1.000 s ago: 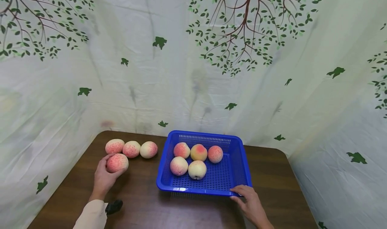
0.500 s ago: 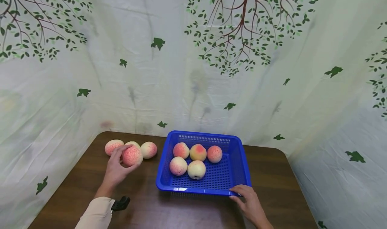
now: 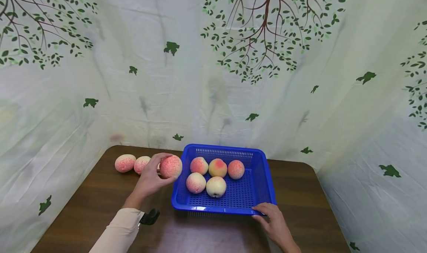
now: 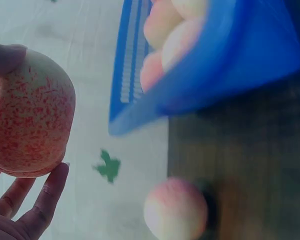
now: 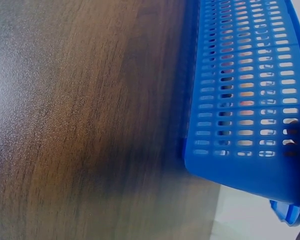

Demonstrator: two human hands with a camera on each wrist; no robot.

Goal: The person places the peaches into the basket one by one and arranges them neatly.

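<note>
My left hand (image 3: 151, 177) grips a red-speckled peach (image 3: 171, 167) between thumb and fingers, close to the left rim of a blue plastic basket (image 3: 230, 211). In the left wrist view the held peach (image 4: 32, 117) is at the left, with fingertips above and below it. My right hand (image 3: 275, 223) pinches the basket's front right rim. Several peaches sit inside the basket, among them a pale one (image 3: 216, 187) and a yellow-orange one (image 3: 218, 168). Seen from the right wrist, the slotted basket wall (image 5: 245, 100) fills the right side; only a bit of the hand shows.
Left of the basket, a peach (image 3: 125, 163) and a second peach (image 3: 141, 164) lie on the brown wooden table (image 3: 90, 197). Another peach (image 4: 176, 209) stands on the table in the left wrist view. A pale curtain (image 3: 213, 78) with printed leaves hangs behind.
My left hand has carried the held peach rightward from the far left, past the peaches on the table, up to the basket's left side. My right hand stays at the basket rim.
</note>
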